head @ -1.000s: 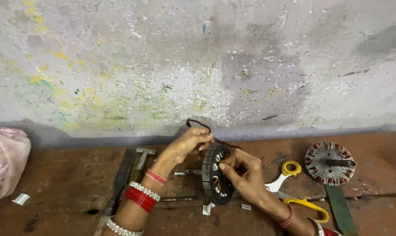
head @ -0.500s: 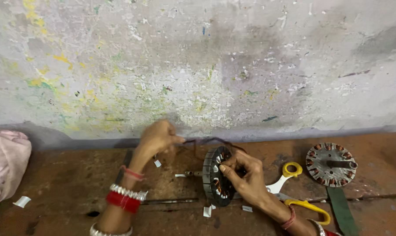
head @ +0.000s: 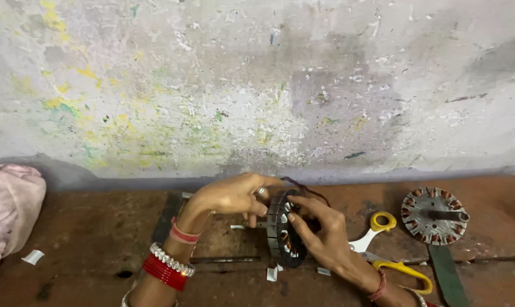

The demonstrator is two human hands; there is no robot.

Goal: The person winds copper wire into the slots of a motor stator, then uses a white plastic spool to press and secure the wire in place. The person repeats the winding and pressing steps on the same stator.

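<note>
Near the middle of the brown desk, the right hand steadies an upright wound stator, its grip pressed around the stator's face, while the left hand pinches a dark wire at the stator's 12 o'clock. At 3 o'clock lie yellow-handled scissors and a second stator; a pink cloth sits at 9 o'clock, and paper scraps lie at 6 o'clock.

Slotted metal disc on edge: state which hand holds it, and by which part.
Both: right hand grips the slotted metal disc by its face and rim; left hand pinches its top edge.
</note>
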